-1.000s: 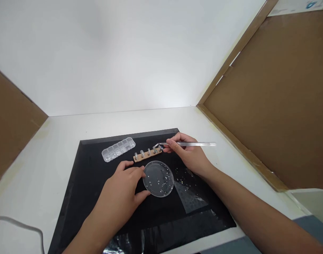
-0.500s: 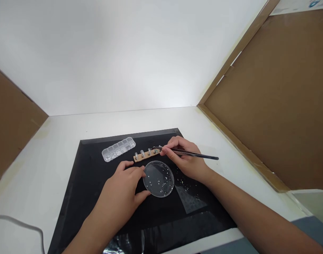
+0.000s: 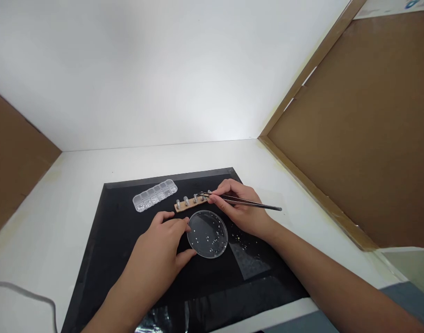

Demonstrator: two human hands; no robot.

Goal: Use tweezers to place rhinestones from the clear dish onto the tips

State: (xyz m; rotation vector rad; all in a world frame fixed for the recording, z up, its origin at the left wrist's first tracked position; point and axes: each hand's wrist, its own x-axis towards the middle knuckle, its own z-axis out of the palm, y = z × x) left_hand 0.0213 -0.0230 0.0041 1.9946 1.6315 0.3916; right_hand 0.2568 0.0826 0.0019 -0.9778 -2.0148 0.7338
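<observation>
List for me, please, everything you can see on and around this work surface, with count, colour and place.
mat: one, black, flat on the white table
table: one, white, under the mat
compartment box: one, clear, far left of the mat
wooden strip: one, tan with small silver posts, behind the dish
round dish: one, clear, mat centre, holding small beads
loose beads: several, pale, on the mat right of the dish
tweezers: one, dark metal, tip at the strip
cable: one, grey, near left corner
cardboard panels: two, brown, left and right sides
left hand: one, resting against the dish rim
right hand: one, gripping the tweezers
</observation>
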